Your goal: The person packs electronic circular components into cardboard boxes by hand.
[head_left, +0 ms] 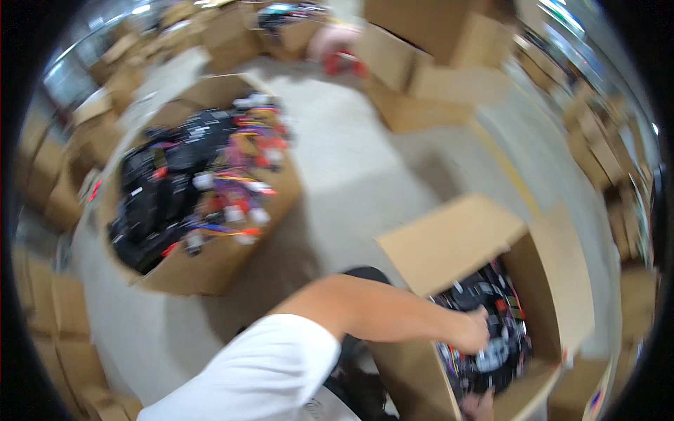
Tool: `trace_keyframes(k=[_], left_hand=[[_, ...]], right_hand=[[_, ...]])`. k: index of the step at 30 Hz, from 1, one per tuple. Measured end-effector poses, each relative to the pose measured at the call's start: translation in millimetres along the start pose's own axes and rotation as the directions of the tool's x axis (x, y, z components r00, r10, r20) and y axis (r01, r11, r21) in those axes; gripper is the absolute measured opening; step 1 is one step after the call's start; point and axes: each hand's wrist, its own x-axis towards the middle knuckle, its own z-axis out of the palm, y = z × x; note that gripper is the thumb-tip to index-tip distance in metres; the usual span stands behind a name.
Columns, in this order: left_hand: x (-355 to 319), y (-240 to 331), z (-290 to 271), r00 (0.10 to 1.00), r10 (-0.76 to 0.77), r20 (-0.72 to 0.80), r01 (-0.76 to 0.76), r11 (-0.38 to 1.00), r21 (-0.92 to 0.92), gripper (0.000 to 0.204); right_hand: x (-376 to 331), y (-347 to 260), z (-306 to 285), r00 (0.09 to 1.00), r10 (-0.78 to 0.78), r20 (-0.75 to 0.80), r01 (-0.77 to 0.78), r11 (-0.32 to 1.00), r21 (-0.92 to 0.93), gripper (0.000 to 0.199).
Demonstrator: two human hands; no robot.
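My left arm, in a white short sleeve, stretches across to an open cardboard box at the lower right. Inside it lie black wire harnesses with bits of coloured wire. My left hand is closed at the edge of a black wire harness bundle, with a pale grey round patch beside it. At the near side of the same bundle, my right hand shows only in part, its fingers curled against it. Motion blurs both hands, and the bundle's underside is hidden.
To the left stands a large cardboard box heaped with black harnesses, coloured wires and white and red connectors. Further back is another open carton beside a yellow floor line. Stacked cartons line both sides.
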Motion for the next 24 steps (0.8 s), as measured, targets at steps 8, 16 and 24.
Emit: trace_keyframes(k=[8,16,24], left_hand=[[-54.7,-22.0,-31.9,0.988,-0.151,-0.040,0.151,0.988,0.008,0.037],[-310.4,-7.6,-106.3,0.392,-0.167,-0.905,0.334,0.942,-0.030,0.022],[-755.3,-19.6,-104.9,-0.415,-0.606,-0.679,0.906,-0.204,-0.371,0.037]], right_hand=[[4.1,-22.9,78.8,0.930,-0.136,0.340,0.348,0.616,-0.707,0.037],[-7.0,-3.1,58.6,0.731,-0.244,0.637,0.633,-0.104,-0.767,0.034],[-30.9,-9.2,18.8,0.828,-0.491,0.271,0.376,0.127,-0.918,0.029]])
